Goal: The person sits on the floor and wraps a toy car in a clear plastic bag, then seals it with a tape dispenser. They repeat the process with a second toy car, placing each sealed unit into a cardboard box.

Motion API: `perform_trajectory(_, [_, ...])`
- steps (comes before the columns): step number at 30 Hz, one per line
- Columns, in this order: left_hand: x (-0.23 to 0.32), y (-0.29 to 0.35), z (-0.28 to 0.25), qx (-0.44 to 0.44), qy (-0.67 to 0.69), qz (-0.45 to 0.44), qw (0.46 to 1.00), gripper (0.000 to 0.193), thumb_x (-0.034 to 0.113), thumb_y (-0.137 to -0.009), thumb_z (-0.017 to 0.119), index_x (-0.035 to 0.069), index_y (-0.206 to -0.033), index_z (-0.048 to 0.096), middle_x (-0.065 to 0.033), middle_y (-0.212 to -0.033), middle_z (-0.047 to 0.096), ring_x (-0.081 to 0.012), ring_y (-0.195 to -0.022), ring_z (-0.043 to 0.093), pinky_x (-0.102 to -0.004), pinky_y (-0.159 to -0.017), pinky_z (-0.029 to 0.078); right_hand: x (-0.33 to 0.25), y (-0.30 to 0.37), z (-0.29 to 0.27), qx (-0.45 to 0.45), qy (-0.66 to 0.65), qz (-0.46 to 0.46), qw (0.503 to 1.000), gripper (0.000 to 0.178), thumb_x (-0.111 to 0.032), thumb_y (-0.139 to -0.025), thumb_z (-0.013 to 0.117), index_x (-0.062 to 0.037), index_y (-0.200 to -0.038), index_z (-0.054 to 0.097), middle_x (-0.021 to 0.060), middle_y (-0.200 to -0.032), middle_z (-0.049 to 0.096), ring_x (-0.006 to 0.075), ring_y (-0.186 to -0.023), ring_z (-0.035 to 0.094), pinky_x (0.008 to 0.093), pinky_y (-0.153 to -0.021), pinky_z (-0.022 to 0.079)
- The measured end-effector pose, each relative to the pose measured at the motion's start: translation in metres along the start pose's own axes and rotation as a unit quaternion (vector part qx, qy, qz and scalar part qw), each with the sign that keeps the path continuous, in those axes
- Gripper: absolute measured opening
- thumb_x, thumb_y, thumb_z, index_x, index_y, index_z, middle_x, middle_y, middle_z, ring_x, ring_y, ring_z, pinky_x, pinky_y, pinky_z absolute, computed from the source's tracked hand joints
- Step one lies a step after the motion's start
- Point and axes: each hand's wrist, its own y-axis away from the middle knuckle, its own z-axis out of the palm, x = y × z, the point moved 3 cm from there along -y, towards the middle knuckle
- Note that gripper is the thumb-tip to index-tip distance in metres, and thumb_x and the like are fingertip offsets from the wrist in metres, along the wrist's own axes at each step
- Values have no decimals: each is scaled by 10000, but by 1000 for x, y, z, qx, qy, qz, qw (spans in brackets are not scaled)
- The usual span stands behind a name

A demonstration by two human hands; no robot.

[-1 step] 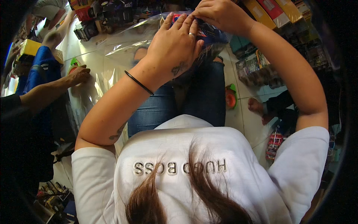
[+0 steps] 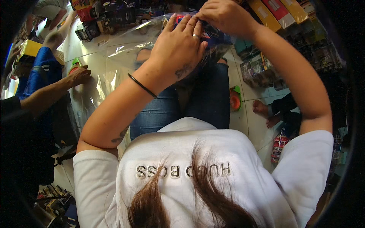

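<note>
My left hand (image 2: 175,53) lies with its fingers stretched out flat on a dark blue and red box (image 2: 211,33). Clear plastic film (image 2: 127,47) covers the box and spreads out to its left. My right hand (image 2: 220,13) is closed in a pinch at the far edge of the box, beside my left fingertips. It seems to grip the film there, though the fingertips partly hide what they hold. The box sits over my knees, and my hands cover much of it.
At left, another person's hand (image 2: 80,75) rests by a green and orange tape dispenser (image 2: 75,65). A similar dispenser (image 2: 235,98) lies on the tiled floor to my right, near a bare foot (image 2: 260,108). Packaged toys (image 2: 87,30) stand at the far side; yellow and red boxes (image 2: 277,13) stand far right.
My right wrist and elbow have shifted very slightly, with the fingers still at the box edge. The other person's hand at left has moved a little leftward.
</note>
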Motion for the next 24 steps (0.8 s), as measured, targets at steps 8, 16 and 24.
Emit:
perform_trajectory(8, [-2, 8, -2, 17, 39, -39, 998, 464, 247, -952, 424, 17, -1355, 440, -161, -1395, 461, -297, -1341, 382, -481, -1141, 213, -24, 5, 2, 22, 39, 32, 998, 196, -140, -737, 572, -35, -884, 647, 83, -800, 639, 248, -809, 624, 349, -786, 495])
perform_trajectory(16, [0, 14, 3, 41, 77, -113, 990, 461, 219, -949, 407, 52, -1378, 428, -129, -1420, 445, -299, -1363, 344, -523, -1141, 184, -25, 5, 2, 39, 11, 28, 999, 156, -141, -736, 567, -45, -837, 637, 74, -791, 634, 240, -816, 623, 340, -784, 496])
perform_trajectory(24, [6, 13, 12, 72, 9, -117, 990, 471, 240, -922, 467, 81, -1366, 458, -89, -1413, 467, -324, -1381, 301, -547, -1128, 175, -31, 12, 4, -44, 58, 48, 996, 202, -127, -753, 590, -31, -917, 658, 70, -822, 650, 215, -861, 632, 321, -805, 500])
